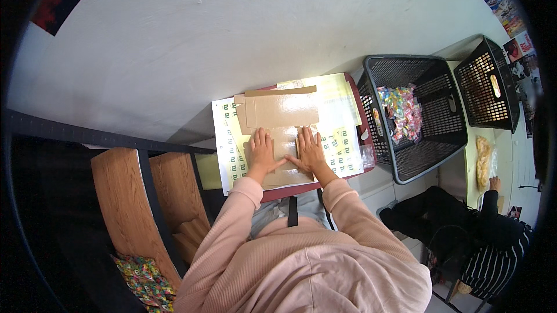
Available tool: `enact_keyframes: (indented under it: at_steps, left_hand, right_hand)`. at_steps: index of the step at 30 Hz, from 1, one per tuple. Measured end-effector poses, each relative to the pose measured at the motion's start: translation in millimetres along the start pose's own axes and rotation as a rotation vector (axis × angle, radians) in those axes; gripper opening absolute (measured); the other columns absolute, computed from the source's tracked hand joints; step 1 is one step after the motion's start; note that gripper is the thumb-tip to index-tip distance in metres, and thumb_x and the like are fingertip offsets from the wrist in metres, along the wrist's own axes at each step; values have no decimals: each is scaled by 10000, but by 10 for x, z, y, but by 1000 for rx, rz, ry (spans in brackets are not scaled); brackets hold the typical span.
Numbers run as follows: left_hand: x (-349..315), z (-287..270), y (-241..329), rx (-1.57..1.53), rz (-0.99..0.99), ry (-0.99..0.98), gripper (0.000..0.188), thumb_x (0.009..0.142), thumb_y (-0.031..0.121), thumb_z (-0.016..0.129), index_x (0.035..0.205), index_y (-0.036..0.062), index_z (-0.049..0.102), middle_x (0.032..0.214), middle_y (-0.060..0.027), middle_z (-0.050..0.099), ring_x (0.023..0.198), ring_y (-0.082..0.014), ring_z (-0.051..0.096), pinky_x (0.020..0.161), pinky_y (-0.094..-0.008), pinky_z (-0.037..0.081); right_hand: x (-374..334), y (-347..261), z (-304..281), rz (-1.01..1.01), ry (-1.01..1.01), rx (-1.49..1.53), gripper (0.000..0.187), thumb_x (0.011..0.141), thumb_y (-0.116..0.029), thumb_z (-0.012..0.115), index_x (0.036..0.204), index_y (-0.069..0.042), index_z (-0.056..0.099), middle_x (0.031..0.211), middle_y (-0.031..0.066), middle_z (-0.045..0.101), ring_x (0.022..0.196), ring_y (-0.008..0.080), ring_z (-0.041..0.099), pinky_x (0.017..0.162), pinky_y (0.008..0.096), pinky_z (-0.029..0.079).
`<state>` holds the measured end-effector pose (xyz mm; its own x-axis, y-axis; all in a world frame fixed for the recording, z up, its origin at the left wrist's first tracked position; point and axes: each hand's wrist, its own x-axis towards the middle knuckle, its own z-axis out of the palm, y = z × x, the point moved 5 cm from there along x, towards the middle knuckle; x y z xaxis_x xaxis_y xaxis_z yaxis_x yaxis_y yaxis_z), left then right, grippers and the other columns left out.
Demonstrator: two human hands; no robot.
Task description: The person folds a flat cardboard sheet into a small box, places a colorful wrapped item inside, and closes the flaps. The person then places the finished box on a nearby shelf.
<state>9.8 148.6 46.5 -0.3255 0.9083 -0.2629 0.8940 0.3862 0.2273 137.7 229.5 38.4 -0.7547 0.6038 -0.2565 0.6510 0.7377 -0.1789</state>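
Observation:
A flat brown cardboard box blank (pixel 282 108) with creased flaps lies in front of me, its upper panel shiny. My left hand (pixel 263 155) rests palm down on its lower left part, fingers pointing away from me. On the lower right part, my right hand (pixel 310 150) lies the same way, fingers stretched out. The two thumbs point inward and come close together over the cardboard. Neither hand grips anything. Under the cardboard are printed paper sheets (pixel 342 139), white and pale yellow, covering most of a dark red table (pixel 278 194).
Right of the table stands a black plastic crate (pixel 429 165) with colourful wrapped sweets (pixel 400 110). A second black crate (pixel 487 83) is beyond it. A co-worker in black (pixel 441 211) sits at the right. Wooden-panelled shelving (pixel 125 197) and more wrapped sweets (pixel 145 281) are at lower left.

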Motion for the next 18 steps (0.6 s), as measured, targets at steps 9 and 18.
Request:
enact_keyframes:
  at_steps: [9, 18]
  left_hand:
    - [-17, 89, -53, -70, 33, 156, 950, 647, 580, 632, 1251, -83, 319, 1336, -235, 231, 1280, -386, 151, 1046, -476, 153]
    - [-170, 157, -312, -775, -331, 132, 703, 687, -56, 531, 1314, -19, 215, 1289, -233, 336, 1217, -382, 318, 1024, -390, 281]
  right_hand:
    - [-1, 25, -117, -4, -28, 45, 783, 783, -500, 484, 1331, 16, 268, 1381, 225, 249, 1315, 342, 181, 1052, 501, 156]
    - [-25, 370, -186, 174, 366, 694, 513, 740, -99, 500, 1238, -27, 396, 1106, 221, 414, 1049, 372, 430, 922, 412, 355]
